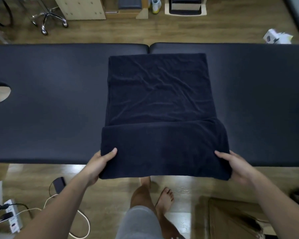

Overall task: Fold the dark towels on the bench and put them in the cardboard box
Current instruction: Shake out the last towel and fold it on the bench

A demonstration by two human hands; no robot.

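Across the middle of the bench point(50, 100), as the head camera shows it, the dark towel point(159, 90) lies spread with its long axis running from 12 o'clock to 6 o'clock, crosswise to the bench's own length. Its far end rests flat and wrinkled near the far edge at 12. Its near end is lifted and doubled into a soft fold that overhangs the near edge at 6. I see the left hand point(99, 165) at 7 o'clock pinching the left corner of that fold, thumb on top and fingers curled underneath. The right hand point(236, 165) at 5 o'clock grips the right corner the same way. Both are closed on cloth, not spread flat.

I judge the towel light, limp and thick-piled. It sags between the two grips, will not hold a crease by itself, and should not slide much on the padded surface. The corners look like the right places to hold, kept level so the edges meet squarely. The cardboard box point(231, 219) sits on the floor at about 5 o'clock, below the right forearm, only partly in frame.
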